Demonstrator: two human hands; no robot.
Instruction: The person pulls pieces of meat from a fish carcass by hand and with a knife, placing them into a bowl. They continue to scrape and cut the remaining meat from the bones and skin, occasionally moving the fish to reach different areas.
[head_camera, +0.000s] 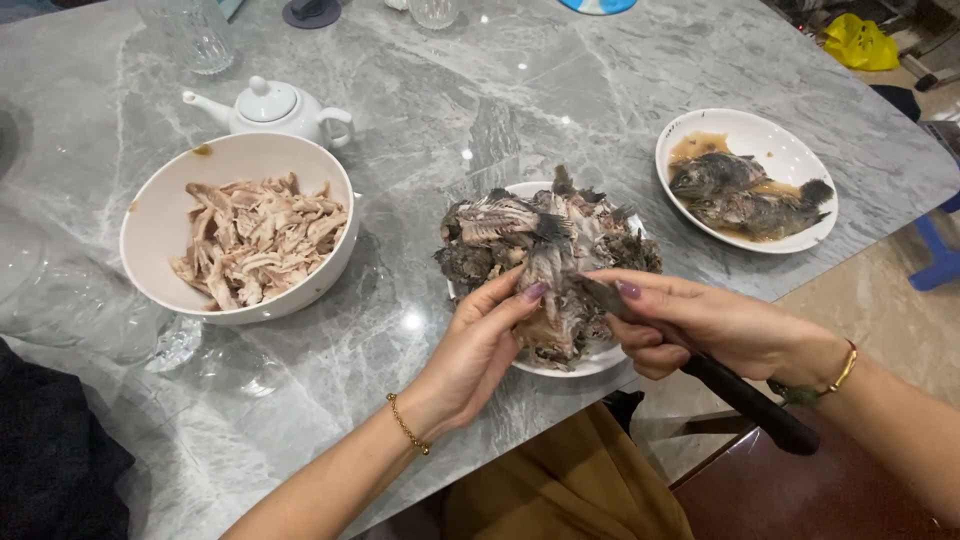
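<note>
Both hands work at the near edge of the grey marble surface: left hand half-curled, fingertips pinching fish scraps piled on a small white plate. Right hand closed around a black-handled knife, blade tip touching the pile. Left of the plate, a white bowl of shredded fish meat; behind it, a white teapot. Far right, well apart, a dish with cooked whole fish in brown sauce.
</note>
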